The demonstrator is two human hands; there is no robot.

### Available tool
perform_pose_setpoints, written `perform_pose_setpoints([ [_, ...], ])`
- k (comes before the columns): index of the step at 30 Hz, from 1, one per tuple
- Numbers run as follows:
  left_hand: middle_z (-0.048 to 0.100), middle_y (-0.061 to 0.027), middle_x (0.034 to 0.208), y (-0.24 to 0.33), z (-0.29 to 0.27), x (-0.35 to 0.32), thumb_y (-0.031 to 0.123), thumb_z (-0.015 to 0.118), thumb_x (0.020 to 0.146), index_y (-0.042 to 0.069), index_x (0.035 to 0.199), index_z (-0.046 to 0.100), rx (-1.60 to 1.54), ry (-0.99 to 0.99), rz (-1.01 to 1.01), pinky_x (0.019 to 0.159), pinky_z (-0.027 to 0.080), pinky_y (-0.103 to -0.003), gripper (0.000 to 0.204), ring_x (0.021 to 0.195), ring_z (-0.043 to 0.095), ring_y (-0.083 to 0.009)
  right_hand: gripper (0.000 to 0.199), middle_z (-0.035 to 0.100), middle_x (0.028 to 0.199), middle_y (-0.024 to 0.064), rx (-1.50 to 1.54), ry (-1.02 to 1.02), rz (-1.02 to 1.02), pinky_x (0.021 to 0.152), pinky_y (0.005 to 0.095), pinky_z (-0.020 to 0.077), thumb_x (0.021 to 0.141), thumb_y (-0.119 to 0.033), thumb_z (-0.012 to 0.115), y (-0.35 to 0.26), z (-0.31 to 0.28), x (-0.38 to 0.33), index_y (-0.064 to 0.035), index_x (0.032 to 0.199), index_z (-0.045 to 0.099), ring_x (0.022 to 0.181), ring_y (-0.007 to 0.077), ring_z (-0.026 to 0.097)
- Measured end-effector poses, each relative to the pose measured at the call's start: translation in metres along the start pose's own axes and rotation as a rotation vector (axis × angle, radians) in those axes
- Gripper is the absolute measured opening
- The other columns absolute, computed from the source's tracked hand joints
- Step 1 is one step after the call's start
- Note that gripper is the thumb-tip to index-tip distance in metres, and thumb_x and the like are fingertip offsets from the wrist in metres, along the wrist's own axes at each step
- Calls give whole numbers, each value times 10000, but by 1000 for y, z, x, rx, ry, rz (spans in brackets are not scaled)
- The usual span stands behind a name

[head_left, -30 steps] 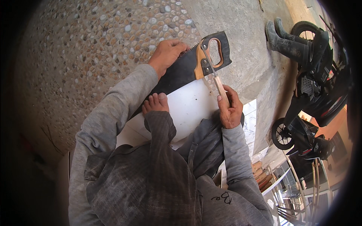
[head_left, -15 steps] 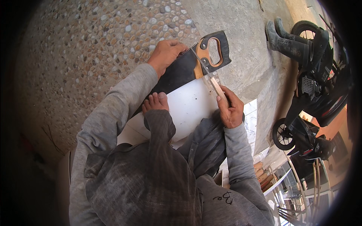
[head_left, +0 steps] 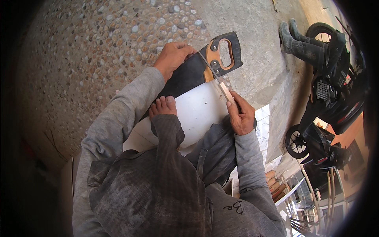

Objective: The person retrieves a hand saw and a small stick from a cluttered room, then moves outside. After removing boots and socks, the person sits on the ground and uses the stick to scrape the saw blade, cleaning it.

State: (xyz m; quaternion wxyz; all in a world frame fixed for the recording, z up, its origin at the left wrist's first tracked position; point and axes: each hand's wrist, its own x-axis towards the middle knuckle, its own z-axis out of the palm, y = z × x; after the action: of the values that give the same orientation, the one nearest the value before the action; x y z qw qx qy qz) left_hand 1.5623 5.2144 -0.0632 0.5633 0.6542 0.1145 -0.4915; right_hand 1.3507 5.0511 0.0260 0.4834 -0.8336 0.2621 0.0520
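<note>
My left hand [head_left: 171,57] presses down on the toothed edge of a black hand saw [head_left: 193,73] that has an orange and black handle at the upper right. My right hand [head_left: 241,114] grips the wooden handle of a thin metal file [head_left: 215,77], whose blade lies across the saw near the handle. The saw rests on a white board [head_left: 197,112]. My bare foot [head_left: 162,106] stands on that board, just below the saw blade.
A pebble-set floor [head_left: 98,51] fills the left and a plain concrete floor [head_left: 256,43] the upper right. Dark rubber boots [head_left: 300,41] stand at the far right beside a parked motorbike [head_left: 331,94]. Wood offcuts and metal frames [head_left: 292,193] lie at the lower right.
My right hand has shifted the file slightly along the saw near its handle. My left hand and foot stay in place.
</note>
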Motion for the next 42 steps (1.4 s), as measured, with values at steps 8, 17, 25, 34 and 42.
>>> perform_pose_setpoints([
  [8,661,-61,810,-6,-2,4,203,594,849,-7,894,705,2,-4,23,684,469,-247,242,721,589,-131,315,682,1000,193,-12,-21,42,828,294,500,905,-86,609,-2,-2,-3,77,1174,598,923,221,658],
  [17,664,-57,800,-6,-1,2,212,597,856,-4,893,710,-9,6,24,661,472,-244,247,701,596,-126,324,686,969,196,58,3,65,762,282,516,871,-63,636,1,2,-10,70,1165,607,865,215,678],
  [25,659,-48,794,-5,-1,-1,196,582,864,-1,888,712,-16,-4,42,664,466,-235,237,702,587,-116,325,688,973,213,25,-15,47,755,299,526,872,-76,637,2,3,-10,68,1162,609,864,237,689],
  [34,649,-48,844,-4,-3,-2,197,557,902,-4,948,691,15,-46,44,787,460,-250,246,806,576,-129,318,687,977,226,-9,-14,39,751,321,535,867,-80,639,3,4,-8,62,1151,615,872,267,697],
  [42,646,-37,842,-4,-3,-2,194,558,905,1,953,690,21,-41,48,775,454,-247,238,800,566,-123,326,685,1000,214,-8,-17,13,780,314,525,882,-83,630,3,4,-10,58,1175,604,900,254,684],
])
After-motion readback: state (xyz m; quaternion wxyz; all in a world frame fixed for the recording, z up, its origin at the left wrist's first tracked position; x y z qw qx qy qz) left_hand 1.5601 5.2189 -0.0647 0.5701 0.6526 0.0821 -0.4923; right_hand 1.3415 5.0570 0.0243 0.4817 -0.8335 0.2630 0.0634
